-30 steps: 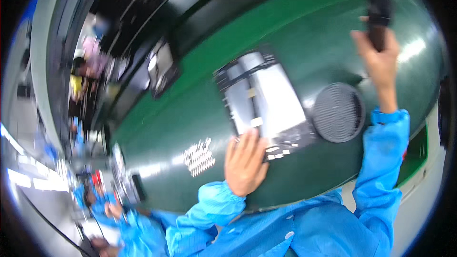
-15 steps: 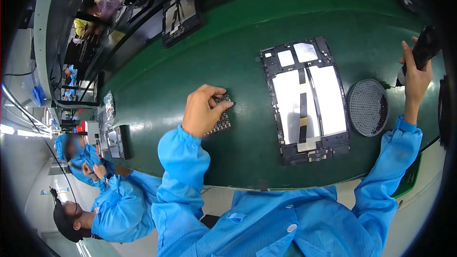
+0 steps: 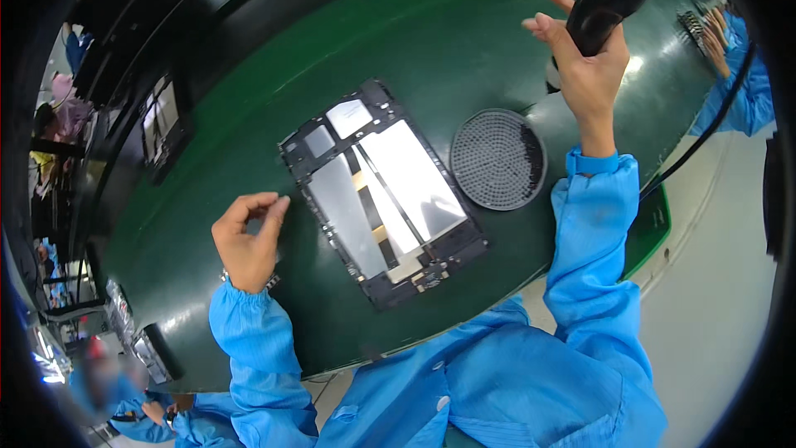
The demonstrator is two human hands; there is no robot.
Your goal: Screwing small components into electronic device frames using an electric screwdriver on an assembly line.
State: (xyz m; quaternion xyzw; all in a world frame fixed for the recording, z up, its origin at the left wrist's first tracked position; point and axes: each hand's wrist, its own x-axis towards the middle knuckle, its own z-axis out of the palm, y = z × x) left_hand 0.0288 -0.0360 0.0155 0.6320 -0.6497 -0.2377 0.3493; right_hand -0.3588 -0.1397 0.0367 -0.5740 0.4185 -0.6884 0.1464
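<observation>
My left hand (image 3: 247, 245) hovers over the green table left of the tablet, thumb and forefinger pinched together. Whatever lies between those fingertips, if anything, is too small to make out. Under its wrist shows the edge of a small patterned board (image 3: 274, 281), mostly hidden. A black electric screwdriver (image 3: 609, 4) is gripped in my right hand (image 3: 593, 70), with some fingers stretched out, above the table's far right. An opened tablet (image 3: 377, 191) with silvery panels and dark ribbon strips lies flat between my hands. Close to its right edge sits a round grey screw tray (image 3: 489, 162), dark screws gathered along one side.
Another opened tablet (image 3: 162, 120) stands at the far left by dark shelving. A dark-edged device (image 3: 156, 353) lies near the left table end. At the right are a co-worker's hands (image 3: 715, 41) and a black cable (image 3: 730, 99). A green bin (image 3: 651, 232) is below the table edge.
The view has swung round, so the tablet and tray appear further left and tilted. My left fingers have moved off the patterned board, which is now under the wrist. My right hand still holds the screwdriver.
</observation>
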